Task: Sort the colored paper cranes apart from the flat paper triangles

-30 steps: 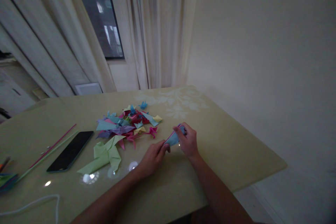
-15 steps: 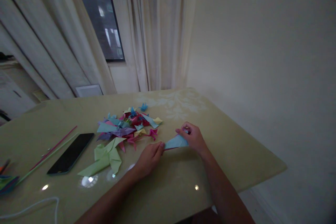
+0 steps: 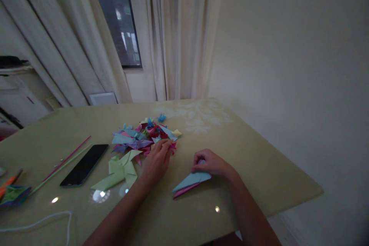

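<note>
Folded paper pieces in light blue and pink (image 3: 192,181) lie together near the table's front, their narrow points toward the left. My right hand (image 3: 210,163) pinches them at the wide end, thumb and fingers closed; a bit of purple paper shows under the fingers. At the right edge of a heap of colourful origami (image 3: 135,144), my left hand (image 3: 159,159) stretches its fingers forward, apparently holding nothing. It covers part of the heap, and whether the fingertips touch the paper I cannot tell. A larger light green origami piece (image 3: 122,169) lies left of that hand.
A black phone (image 3: 84,165) lies on the glossy table (image 3: 259,177). Left of it are a pink stick (image 3: 67,157) and a green stick (image 3: 62,167). A white cable (image 3: 37,223) runs along the front left. Curtains and a wall stand behind.
My left hand has let go of the folded paper and moved up and left to the heap. My right hand has lowered slightly, still holding the paper, whose pink layer now shows more.
</note>
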Available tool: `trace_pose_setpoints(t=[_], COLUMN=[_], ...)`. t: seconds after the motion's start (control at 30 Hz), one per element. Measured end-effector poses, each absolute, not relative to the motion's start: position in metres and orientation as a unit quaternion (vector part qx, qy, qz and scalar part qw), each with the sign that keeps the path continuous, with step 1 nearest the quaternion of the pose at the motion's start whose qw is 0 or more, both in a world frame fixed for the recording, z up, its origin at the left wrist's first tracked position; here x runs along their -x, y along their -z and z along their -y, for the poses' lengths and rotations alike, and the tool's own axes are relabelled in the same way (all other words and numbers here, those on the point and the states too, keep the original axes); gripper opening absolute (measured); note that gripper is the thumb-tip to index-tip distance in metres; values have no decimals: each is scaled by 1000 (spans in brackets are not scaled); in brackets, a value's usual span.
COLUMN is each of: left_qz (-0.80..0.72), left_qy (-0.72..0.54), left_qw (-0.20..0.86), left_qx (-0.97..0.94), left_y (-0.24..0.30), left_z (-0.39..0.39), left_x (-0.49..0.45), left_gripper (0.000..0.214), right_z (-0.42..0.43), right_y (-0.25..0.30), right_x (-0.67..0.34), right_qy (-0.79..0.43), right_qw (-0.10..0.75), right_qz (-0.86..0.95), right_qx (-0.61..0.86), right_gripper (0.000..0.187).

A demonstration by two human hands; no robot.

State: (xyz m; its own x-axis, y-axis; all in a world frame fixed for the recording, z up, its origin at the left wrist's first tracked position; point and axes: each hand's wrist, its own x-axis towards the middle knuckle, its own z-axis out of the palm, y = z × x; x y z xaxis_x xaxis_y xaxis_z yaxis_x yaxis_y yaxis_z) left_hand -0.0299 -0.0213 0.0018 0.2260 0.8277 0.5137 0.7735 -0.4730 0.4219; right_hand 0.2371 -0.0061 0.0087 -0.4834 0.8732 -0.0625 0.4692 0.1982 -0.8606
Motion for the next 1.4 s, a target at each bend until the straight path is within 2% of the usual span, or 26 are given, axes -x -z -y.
trace_pose_setpoints(t=[0.1,0.2,0.33,0.43,0.5,0.63,0.83,0.9,1.0,1.1,1.2,1.33,1.4], left_qz=[-489,-472,-459,-407,-354,-330,-376,-374,-388,-434,-491,-621,-659], left_qy=[-289,-260,-327,-419,-472,-531,-546,-538,-531,-513,-461,-289,-208], left_qw=[-30,-34,12,85,144,224,298,329,355,290,148,-92,-137], left_qx=[-822,-842,-826,-807,-794,-748,-687,-680,-665,-681,-725,-722,-710], left_y=[16,28,27,21,16,6,5,7,9,7,2,-1,-1], left_z=[12,5,3,11,19,31,29,28,28,28,29,32,31], left_x=[34,37,36,25,15,0,2,2,1,2,9,26,34], left_gripper=[56,45,31,23,18,14,15,17,29,22,16,28,34], right_z=[7,6,4,3,4,7,8,7,3,-11,-40,-82,-95], right_y=[-6,-7,-7,-6,-6,-8,-8,-6,-3,-1,1,12,21], right_x=[-235,-235,-232,-227,-223,-217,-214,-213,-214,-224,-242,-265,-272], right_qy=[-414,-385,-318,-267,-247,-231,-246,-241,-234,-232,-232,-230,-212], right_qw=[189,192,275,351,374,404,441,460,484,515,516,482,482], right_qz=[763,784,790,793,806,819,801,788,763,711,668,667,658], right_qx=[460,447,446,422,386,337,323,331,357,419,484,520,539], right_gripper=[21,22,19,43,51,33,27,17,14,16,20,19,19])
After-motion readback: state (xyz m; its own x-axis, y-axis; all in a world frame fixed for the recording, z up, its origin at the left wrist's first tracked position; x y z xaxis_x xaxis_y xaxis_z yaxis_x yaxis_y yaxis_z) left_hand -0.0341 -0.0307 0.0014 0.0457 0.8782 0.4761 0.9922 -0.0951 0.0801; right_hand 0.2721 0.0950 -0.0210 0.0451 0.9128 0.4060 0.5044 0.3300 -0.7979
